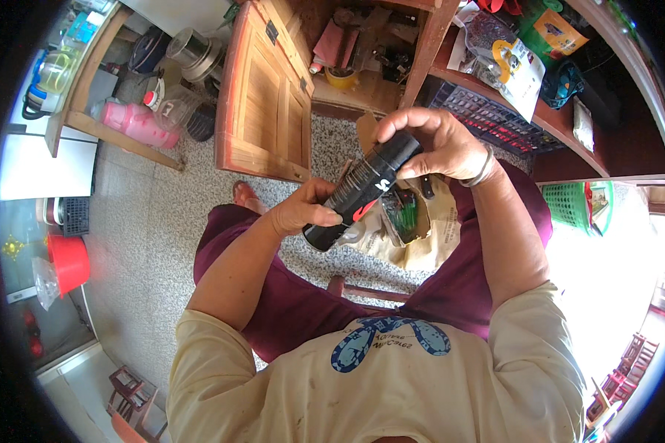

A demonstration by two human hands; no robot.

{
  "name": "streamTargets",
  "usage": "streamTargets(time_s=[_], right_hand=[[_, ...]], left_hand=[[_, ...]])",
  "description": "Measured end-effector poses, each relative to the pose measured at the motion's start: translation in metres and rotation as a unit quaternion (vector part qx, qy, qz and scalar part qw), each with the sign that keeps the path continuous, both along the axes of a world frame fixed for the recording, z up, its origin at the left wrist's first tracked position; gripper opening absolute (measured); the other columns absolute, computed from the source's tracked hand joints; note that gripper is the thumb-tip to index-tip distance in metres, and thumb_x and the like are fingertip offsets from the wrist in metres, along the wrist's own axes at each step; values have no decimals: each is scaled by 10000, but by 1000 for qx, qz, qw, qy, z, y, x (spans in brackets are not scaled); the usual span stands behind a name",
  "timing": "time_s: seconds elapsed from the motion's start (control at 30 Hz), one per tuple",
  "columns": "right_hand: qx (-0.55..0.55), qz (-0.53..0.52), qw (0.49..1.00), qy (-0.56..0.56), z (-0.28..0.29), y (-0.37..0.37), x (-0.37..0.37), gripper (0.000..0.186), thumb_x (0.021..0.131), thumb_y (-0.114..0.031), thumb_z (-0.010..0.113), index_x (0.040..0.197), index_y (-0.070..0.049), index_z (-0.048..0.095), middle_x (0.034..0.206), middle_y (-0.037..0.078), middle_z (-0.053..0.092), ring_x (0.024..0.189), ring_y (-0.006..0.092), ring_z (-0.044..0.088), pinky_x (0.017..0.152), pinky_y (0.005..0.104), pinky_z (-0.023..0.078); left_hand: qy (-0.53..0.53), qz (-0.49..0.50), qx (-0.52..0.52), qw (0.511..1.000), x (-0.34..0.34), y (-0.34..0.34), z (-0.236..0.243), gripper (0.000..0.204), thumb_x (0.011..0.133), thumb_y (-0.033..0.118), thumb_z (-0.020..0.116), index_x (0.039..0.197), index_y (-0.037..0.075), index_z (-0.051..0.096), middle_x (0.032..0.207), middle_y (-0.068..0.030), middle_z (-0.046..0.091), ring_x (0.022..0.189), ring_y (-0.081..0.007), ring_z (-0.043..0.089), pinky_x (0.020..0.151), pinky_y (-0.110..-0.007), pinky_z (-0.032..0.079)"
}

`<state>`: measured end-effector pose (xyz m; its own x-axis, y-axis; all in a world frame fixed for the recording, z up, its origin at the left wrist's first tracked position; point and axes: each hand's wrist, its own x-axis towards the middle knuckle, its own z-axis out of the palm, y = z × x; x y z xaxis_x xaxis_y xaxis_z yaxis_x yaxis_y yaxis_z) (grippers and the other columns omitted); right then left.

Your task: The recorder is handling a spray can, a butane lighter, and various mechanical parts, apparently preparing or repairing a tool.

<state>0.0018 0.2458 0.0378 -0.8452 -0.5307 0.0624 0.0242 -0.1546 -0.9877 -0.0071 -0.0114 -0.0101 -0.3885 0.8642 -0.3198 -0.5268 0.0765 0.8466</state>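
Currently, the left hand [299, 209] is grasping the lower body of a black spray can [358, 193] near the middle of the view, its base pointing between 7 and 8 o'clock, while the fingers of the right hand [443, 144] are closing around its capped end, between 1 and 2 o'clock. Just beyond the can, toward 4 o'clock, a carton [423, 220] is resting on a beige sheet [445, 230]. Farther out, a wooden cabinet door [266, 96] is standing open at 11 o'clock, a green basket [567, 204] is sitting at 3, and a red bucket [70, 263] at 9.
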Motion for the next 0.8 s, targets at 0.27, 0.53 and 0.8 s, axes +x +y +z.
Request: streamTargets(time_s=[0.27,0.53,0.8], right_hand=[[-261,-38,949,-170,-18,-27,4,625,680,-163,673,1192,-25,343,1053,144,508,988,237,503,847,358,407],[-167,-169,956,-172,-23,-34,-1,396,703,-161,669,1002,6,471,906,91,555,777,181,573,687,314,496],[-334,-84,910,-230,-31,-24,-4,437,756,-164,605,1106,8,409,983,104,527,914,209,530,799,372,437]], left_hand=[[-6,72,-10,997,3,3,-3,367,600,205,650,890,-11,584,778,-26,587,671,-77,544,638,-215,439],[15,115,-64,991,4,8,0,406,565,233,657,880,-8,572,765,-53,593,658,-117,567,625,-246,456],[41,126,-30,991,4,12,-2,260,644,158,644,853,10,601,747,-15,579,651,-67,524,618,-208,423]])
